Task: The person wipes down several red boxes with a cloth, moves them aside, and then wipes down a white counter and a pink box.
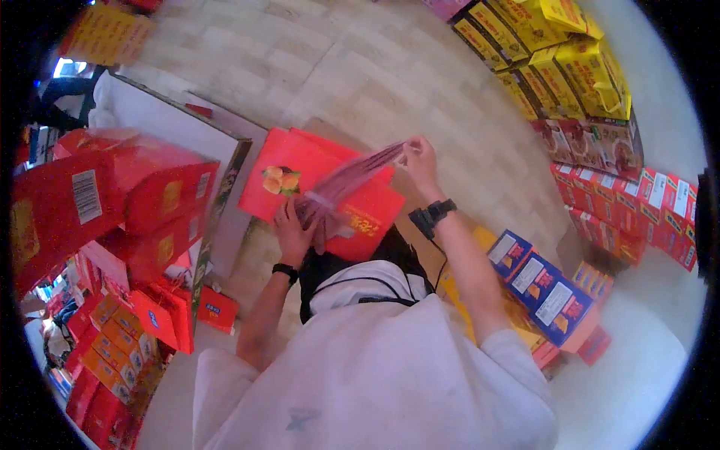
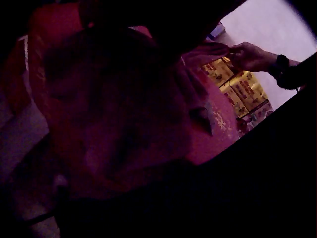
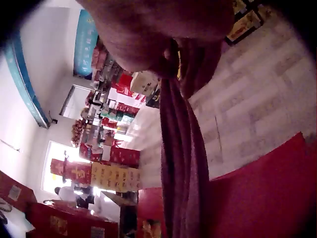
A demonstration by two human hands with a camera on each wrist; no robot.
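Note:
A long mauve cloth (image 1: pixel 356 171), gathered into lengthwise folds, stretches diagonally between the two hands above red boxes (image 1: pixel 367 232) with printed fruit and yellow lettering. My right hand (image 1: pixel 420 166) pinches its upper end; in the right wrist view the cloth (image 3: pixel 183 163) hangs in folds from the fingers. At the lower, wider end, my left hand (image 1: pixel 296 234) grips the bunched cloth close over the front box. The left wrist view is mostly dark, though the right hand (image 2: pixel 251 57) shows there holding the cloth's far end.
Stacked red packages (image 1: pixel 97 195) crowd the left side beside a white panel (image 1: pixel 169 120). Yellow boxes (image 1: pixel 562 67) and red cartons (image 1: pixel 630 202) line the right. Blue boxes (image 1: pixel 540 289) stand by the right elbow. Pale tiled floor (image 1: pixel 300 67) extends ahead.

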